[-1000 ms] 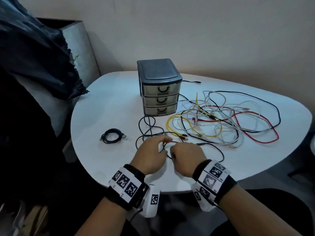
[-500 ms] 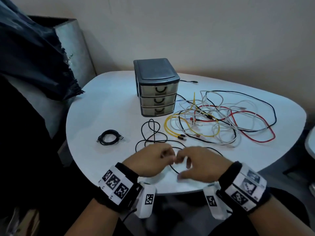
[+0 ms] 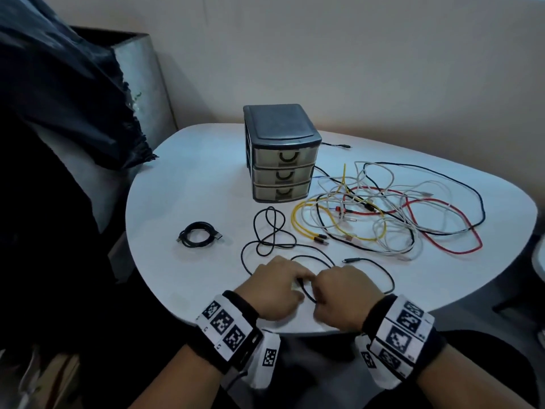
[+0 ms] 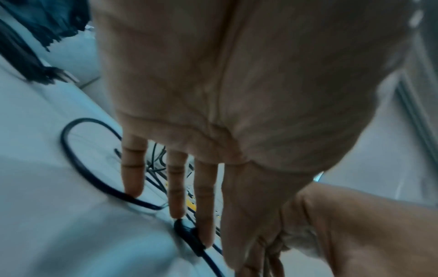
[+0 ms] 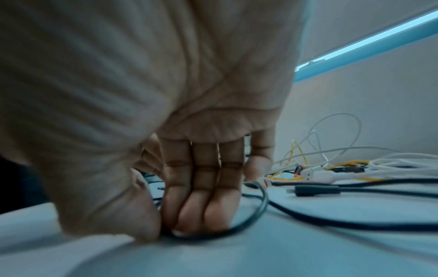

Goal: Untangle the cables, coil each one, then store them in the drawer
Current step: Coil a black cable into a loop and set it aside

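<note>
In the head view, one coiled black cable (image 3: 200,238) lay toward the left edge of the bench (image 3: 188,178), the three-drawer unit (image 3: 281,160) stood shut near the far edge, and a multicoloured tangle (image 3: 383,211) was spread toward the right edge, so most of the task was judged undone. In the left wrist view, the left hand (image 4: 213,93) was seen with fingers (image 4: 175,187) spread straight, tips resting on the loose black cable (image 4: 78,163) by the near edge. In the right wrist view, the right hand (image 5: 189,187) was curled, pinching that cable (image 5: 255,211) against the bench, its coiling judged barely begun.
</note>
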Available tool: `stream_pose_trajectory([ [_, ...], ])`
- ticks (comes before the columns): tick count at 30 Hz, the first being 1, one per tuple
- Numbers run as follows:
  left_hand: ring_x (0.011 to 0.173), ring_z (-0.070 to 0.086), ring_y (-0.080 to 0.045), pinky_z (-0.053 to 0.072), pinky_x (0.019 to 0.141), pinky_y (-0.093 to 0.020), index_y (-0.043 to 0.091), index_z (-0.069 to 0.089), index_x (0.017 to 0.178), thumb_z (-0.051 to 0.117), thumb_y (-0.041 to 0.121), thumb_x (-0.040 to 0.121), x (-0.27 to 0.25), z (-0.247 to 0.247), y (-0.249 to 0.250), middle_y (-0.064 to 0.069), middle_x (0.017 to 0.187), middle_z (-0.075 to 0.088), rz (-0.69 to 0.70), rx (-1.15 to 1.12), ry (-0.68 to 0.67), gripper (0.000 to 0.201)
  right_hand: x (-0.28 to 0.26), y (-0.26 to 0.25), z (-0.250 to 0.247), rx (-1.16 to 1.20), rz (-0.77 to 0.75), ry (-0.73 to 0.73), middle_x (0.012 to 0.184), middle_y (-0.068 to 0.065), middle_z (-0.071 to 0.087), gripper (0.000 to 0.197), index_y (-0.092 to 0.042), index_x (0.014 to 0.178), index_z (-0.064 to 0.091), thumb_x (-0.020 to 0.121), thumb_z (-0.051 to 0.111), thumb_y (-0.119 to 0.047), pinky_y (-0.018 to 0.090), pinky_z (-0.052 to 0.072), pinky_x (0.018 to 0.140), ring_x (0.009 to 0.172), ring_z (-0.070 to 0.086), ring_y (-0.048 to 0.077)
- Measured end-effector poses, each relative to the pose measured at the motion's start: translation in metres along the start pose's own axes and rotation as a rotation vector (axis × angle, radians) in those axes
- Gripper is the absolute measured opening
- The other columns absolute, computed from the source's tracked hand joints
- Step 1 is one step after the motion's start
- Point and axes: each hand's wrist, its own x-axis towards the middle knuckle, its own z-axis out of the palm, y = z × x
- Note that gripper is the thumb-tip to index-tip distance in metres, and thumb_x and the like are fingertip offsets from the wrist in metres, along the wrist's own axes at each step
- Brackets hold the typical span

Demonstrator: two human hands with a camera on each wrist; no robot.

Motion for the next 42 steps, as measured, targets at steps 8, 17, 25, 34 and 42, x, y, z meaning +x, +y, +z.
stream_pose_trajectory([
  [8,0.061,0.054,-0.006,0.041,0.070,-0.029,0.016,0.057,0.070,0.044,0.038,0.104,-0.019,-0.030,0.029,0.008,0.063,0.062,-0.070,-0.513,0.281,0.043,-0.017,0.032,-0.046,0.639,-0.044,0.474,0.070,-0.011,0.067,0.009,-0.025,0.082,0.069,0.090,0.066,-0.024,0.027,0.050,0.066,0.066,0.060,0.008],
  [17,0.052,0.047,-0.007,0.058,0.068,-0.024,0.014,0.066,0.080,0.043,0.030,0.095,-0.051,-0.114,0.083,0.008,0.054,0.039,0.371,-1.672,0.458,0.031,-0.018,-0.010,-0.050,1.055,-0.114,0.457,0.057,-0.028,0.058,0.019,-0.017,0.102,0.075,0.096,0.059,-0.009,0.007,0.037,0.059,0.056,0.052,-0.005],
  [25,0.084,0.072,-0.010,0.055,0.087,-0.031,0.018,0.071,0.084,0.047,0.028,0.103,-0.038,-0.073,0.056,0.001,0.082,0.077,0.171,-0.676,0.659,0.032,-0.064,-0.023,-0.096,0.699,-0.319,0.479,0.060,-0.023,0.054,0.018,-0.024,0.095,0.067,0.099,0.049,-0.025,0.008,0.033,0.055,0.054,0.049,0.000],
  [34,0.058,0.066,-0.013,0.057,0.070,-0.024,0.012,0.079,0.081,0.062,0.027,0.088,-0.059,-0.087,0.093,0.001,0.063,0.067,0.385,-1.440,0.494,0.024,-0.020,0.001,-0.070,0.989,-0.131,0.634,0.061,-0.014,0.056,0.018,-0.027,0.088,0.072,0.096,0.056,-0.024,0.019,0.038,0.056,0.056,0.045,0.003],
  [42,0.094,0.072,-0.007,0.051,0.087,-0.017,0.026,0.071,0.101,0.057,0.010,0.099,-0.044,-0.067,0.061,0.007,0.090,0.078,0.224,-0.800,0.849,0.022,-0.046,-0.037,-0.066,0.697,-0.330,0.308,0.066,-0.028,0.052,0.017,-0.028,0.099,0.061,0.102,0.045,-0.026,0.014,0.035,0.061,0.063,0.049,-0.001],
])
